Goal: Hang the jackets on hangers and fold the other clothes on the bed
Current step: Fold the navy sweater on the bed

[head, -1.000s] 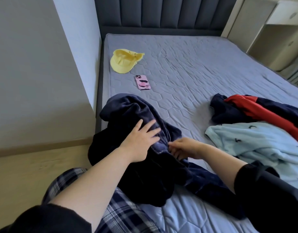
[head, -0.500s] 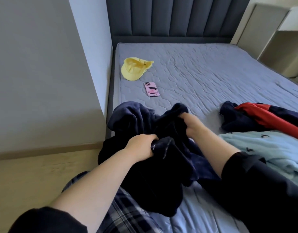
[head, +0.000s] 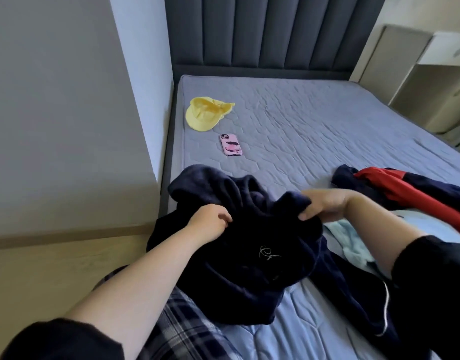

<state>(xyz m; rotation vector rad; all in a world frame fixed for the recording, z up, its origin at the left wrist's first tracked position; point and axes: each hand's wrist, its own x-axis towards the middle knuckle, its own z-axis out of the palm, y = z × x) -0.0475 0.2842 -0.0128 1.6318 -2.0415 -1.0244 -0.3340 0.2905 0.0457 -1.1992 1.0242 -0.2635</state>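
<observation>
At the near left edge of the bed (head: 314, 120), the left hand (head: 210, 224) and right hand (head: 327, 203) each have a grip clamped on bunched folds of the dark navy garment (head: 262, 268) lying there.

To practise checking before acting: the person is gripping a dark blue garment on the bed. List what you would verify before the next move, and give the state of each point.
1. Both hands hold the dark blue garment: ok. The left hand and the right hand each grip a bunch of it.
2. Garment spread out: not ok. It is bunched up.
3. Room to lay it flat: ok. Bare mattress shows beyond it.
4. Phone and yellow cap out of the way: ok. Both lie apart from the garment, farther up the mattress.
5. Hanger at hand: cannot tell. None is in view.
</observation>
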